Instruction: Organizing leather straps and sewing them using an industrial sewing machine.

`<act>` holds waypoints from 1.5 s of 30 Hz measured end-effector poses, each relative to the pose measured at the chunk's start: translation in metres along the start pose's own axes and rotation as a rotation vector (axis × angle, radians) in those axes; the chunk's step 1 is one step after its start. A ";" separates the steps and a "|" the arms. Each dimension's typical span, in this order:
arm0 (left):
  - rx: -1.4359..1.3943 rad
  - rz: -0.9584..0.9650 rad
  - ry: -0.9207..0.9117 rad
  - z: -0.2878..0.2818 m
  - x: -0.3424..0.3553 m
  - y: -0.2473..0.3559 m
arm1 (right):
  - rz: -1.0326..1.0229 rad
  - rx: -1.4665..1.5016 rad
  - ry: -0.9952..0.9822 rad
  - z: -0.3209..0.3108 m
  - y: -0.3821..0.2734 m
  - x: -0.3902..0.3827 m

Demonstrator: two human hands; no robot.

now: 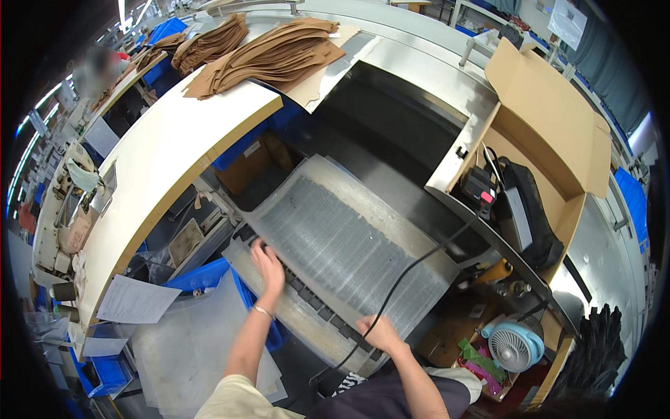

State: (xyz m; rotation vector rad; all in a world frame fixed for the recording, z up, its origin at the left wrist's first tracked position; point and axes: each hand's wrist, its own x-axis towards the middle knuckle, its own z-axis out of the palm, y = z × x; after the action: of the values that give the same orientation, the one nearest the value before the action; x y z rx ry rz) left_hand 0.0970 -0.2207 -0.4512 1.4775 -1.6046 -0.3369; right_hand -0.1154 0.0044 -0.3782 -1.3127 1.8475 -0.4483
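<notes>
A wide grey sheet (349, 237) with fine stripes, slightly curved, lies in front of me. Along its near edge runs a dark slotted gap, and a second, narrower grey panel (300, 307) lies on the near side of it. My left hand (266, 269) rests at the left end of that gap, fingers stretched out and holding nothing visible. At the near right edge of the sheet, my right hand (380, 334) is closed, with its fingertips partly hidden. A black cable (412, 269) crosses the sheet and passes by the right hand; whether the fingers touch it cannot be told.
Brown fabric stacks (279, 52) lie on the white table (167, 140) at far left. An open cardboard box (544, 119) stands at right, above a small blue fan (515, 346). Translucent sheets (202, 342) cover blue bins at lower left. Black strips (600, 342) hang far right.
</notes>
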 end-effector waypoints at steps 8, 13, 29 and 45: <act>0.482 0.058 -0.325 0.051 0.052 -0.089 | -0.060 -0.254 -0.072 0.043 -0.049 0.034; 0.565 -0.009 -0.405 0.049 0.047 -0.072 | -0.079 -0.240 -0.031 0.041 -0.025 0.052; 0.558 -0.126 -0.338 0.033 0.085 -0.031 | 0.074 1.022 0.170 -0.045 0.025 -0.026; 0.123 -0.140 -0.637 0.094 0.011 0.133 | 0.120 0.912 0.213 -0.047 0.002 -0.010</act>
State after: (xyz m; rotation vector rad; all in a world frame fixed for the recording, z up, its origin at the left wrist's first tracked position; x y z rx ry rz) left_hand -0.0591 -0.2319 -0.4039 1.6818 -2.0424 -0.8704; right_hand -0.1514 0.0061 -0.3467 -0.5384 1.5445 -1.2199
